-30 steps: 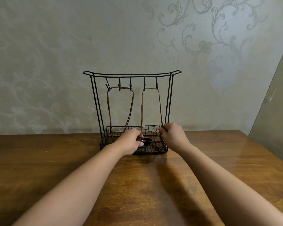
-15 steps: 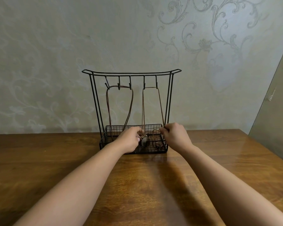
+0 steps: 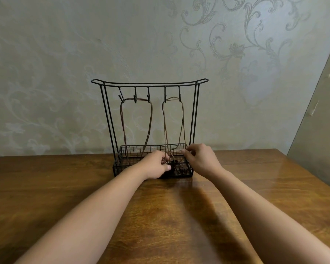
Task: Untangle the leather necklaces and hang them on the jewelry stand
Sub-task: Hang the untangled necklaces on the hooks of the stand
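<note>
necklaces (image 3: 172, 128) hang inside stand (image 3: 195, 115), hands (image 3: 154, 166) at basket rim.

a glossy brown wooden worktop (image 3: 46, 187) runs up to a pale wall (image 3: 65, 54) with swirling floral wallpaper; a plain grey-green panel (image 3: 320, 130) leans at the right.

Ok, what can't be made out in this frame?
- Head view: the pendants' shape, hidden low in the stand's basket behind the mesh and the left hand.
- Whether the right hand pinches a cord; the fingertips face away.
- Whether the two necklaces cross low down.
</note>
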